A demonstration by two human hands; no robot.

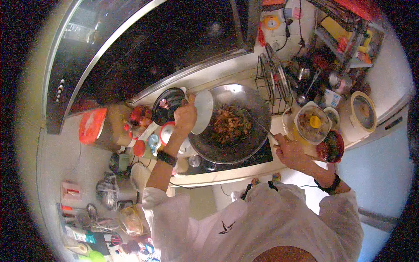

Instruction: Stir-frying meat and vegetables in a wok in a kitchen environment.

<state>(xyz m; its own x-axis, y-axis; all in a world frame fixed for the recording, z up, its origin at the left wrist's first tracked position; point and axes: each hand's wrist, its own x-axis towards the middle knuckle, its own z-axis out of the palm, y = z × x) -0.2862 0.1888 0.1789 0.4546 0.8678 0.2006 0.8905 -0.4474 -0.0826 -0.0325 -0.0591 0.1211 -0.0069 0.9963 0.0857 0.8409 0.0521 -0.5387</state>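
Note:
A large metal wok [203, 144] sits on the black cooktop [262, 159]. Chopped browned food [229, 124] is heaped in the middle of the wok. My left hand [186, 114] grips a white bowl [203, 113], tipped on its side over the wok's left rim. The inside of the bowl is turned away from me. In my right hand [289, 150] is the handle of a metal cooking utensil [258, 123]. Its far end reaches into the food, and its head is hidden there.
A wire rack [275, 82] with lids stands behind the wok at right. Nearby are a food container with a yellow item [312, 122], a red bowl [330, 147] and a cream pot [363, 111]. At left are a black pan [168, 104] and several jars. The range hood [183, 36] hangs overhead.

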